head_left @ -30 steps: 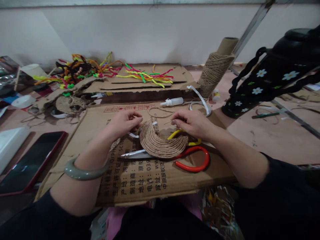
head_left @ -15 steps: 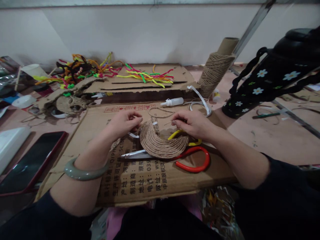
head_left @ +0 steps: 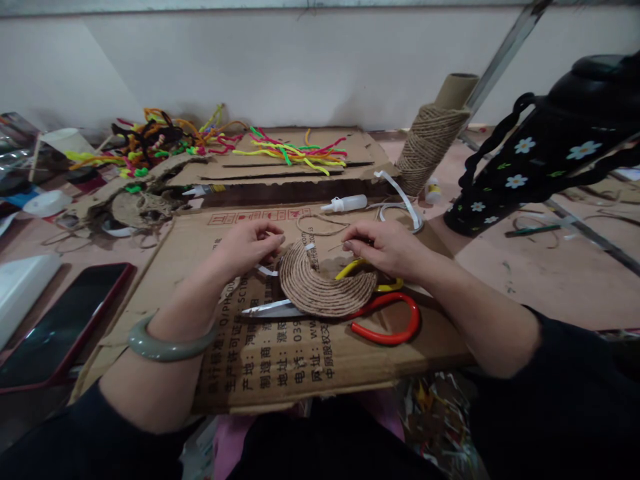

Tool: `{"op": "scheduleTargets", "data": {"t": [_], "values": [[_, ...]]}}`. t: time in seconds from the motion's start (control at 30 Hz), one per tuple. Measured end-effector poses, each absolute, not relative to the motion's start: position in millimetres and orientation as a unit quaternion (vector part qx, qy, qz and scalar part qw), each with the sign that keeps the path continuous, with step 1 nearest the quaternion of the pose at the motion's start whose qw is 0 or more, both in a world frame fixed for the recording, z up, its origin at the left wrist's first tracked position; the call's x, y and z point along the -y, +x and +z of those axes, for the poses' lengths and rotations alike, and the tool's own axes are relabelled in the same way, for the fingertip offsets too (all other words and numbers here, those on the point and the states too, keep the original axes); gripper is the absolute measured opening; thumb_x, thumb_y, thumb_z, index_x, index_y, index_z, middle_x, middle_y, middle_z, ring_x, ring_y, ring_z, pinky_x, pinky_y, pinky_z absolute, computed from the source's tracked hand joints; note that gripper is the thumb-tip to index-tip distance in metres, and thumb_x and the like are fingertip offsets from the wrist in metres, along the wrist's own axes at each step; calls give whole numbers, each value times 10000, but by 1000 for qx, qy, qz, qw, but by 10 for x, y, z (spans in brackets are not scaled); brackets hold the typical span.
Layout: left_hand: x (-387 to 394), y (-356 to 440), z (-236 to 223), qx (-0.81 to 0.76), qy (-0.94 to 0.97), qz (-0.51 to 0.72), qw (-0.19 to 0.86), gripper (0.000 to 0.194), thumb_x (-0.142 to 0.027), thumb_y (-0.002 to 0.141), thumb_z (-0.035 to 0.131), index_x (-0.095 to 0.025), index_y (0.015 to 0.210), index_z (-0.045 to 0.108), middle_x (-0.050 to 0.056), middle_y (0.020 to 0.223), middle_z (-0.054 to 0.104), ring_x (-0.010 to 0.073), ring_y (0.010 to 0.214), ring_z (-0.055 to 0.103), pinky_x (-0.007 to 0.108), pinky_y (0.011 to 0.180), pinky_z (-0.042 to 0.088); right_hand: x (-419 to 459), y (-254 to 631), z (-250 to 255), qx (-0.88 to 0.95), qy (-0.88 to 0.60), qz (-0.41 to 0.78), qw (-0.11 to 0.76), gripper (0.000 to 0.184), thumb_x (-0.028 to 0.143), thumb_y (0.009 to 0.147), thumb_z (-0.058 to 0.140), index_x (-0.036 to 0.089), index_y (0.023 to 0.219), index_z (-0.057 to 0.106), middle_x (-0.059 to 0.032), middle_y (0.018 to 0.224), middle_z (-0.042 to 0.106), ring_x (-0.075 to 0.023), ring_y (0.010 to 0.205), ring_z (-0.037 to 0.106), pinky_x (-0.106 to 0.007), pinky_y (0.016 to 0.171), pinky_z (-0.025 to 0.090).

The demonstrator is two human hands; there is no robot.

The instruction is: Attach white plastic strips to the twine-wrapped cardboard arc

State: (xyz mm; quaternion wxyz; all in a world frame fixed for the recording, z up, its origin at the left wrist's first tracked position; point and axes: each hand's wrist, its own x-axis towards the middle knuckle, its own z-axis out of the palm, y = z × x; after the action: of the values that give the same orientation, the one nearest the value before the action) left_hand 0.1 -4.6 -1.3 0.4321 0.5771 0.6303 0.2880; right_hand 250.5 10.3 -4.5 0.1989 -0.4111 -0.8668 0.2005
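Observation:
A curved, twine-covered piece (head_left: 320, 287) lies on a flat cardboard sheet (head_left: 280, 360) across my lap. My left hand (head_left: 247, 247) pinches its upper left end, fingers closed, with a white strip (head_left: 267, 271) just below. My right hand (head_left: 385, 248) is closed in a pinch on a thin strand of twine near the piece's top. Scissors (head_left: 385, 320) with a red and a yellow handle lie under the piece, blades pointing left. A green bangle (head_left: 165, 347) circles my left wrist.
A twine spool on a cardboard tube (head_left: 430, 147), a small glue bottle (head_left: 345, 203) and white strips (head_left: 400, 200) lie behind. Coloured pipe cleaners (head_left: 210, 143) cover the back left. A phone (head_left: 55, 327) lies left; a black flowered bag (head_left: 545, 147) stands right.

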Motion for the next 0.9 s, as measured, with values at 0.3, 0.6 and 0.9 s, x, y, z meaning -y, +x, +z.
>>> {"op": "scheduleTargets", "data": {"t": [0.3,0.6,0.9], "values": [[57,9,9,-635,575,278,434,145,-267,732,608,-144,808,602,-1,585,597,95,487,532,209,486,432,-93,2496,-27,870,-411,192,195,163,213,824,505,152,855,653,-31,729,663,-119,614,542,-246,590,370],[48,-13,-19,-631,599,229,437,201,-310,721,615,-150,843,613,14,602,613,119,511,556,243,513,459,-77,2501,-75,880,-369,222,200,281,131,817,456,161,997,670,-26,790,699,-119,666,606,-250,655,431],[47,-13,-33,-620,597,252,442,194,-342,691,631,-170,778,620,22,576,608,128,481,537,259,502,445,166,2411,36,953,-232,188,57,793,641,642,688,131,1234,556,-156,1094,644,-282,1005,593,-420,871,457]]}}
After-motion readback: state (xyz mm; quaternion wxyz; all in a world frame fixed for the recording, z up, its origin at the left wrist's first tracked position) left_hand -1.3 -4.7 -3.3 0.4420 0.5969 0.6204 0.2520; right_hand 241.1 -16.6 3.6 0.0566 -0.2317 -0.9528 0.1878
